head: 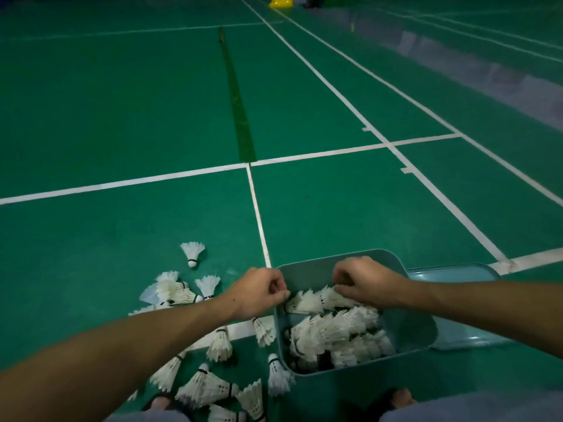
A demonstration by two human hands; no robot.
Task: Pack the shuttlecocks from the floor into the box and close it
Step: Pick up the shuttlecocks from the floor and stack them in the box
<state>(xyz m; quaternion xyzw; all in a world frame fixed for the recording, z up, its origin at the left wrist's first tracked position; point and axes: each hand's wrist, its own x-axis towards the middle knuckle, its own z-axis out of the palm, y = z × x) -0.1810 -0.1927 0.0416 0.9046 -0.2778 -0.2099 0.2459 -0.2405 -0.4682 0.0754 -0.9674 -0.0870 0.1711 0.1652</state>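
Note:
A teal plastic box (408, 325) stands open on the green court floor in front of me, holding several white shuttlecocks (335, 330). Both hands are over its far left part. My left hand (257, 292) pinches the feather end of a row of stacked shuttlecocks (307, 301) at the box's left rim. My right hand (364, 283) grips the other end of that same row inside the box. Several loose shuttlecocks (207, 385) lie on the floor left of the box, and one (192, 252) stands alone farther out.
The box's teal lid (457, 277) lies flat on the floor just right of and behind the box. White court lines cross the green floor. A yellow object (281, 2) sits far off at the top. My feet show at the bottom edge.

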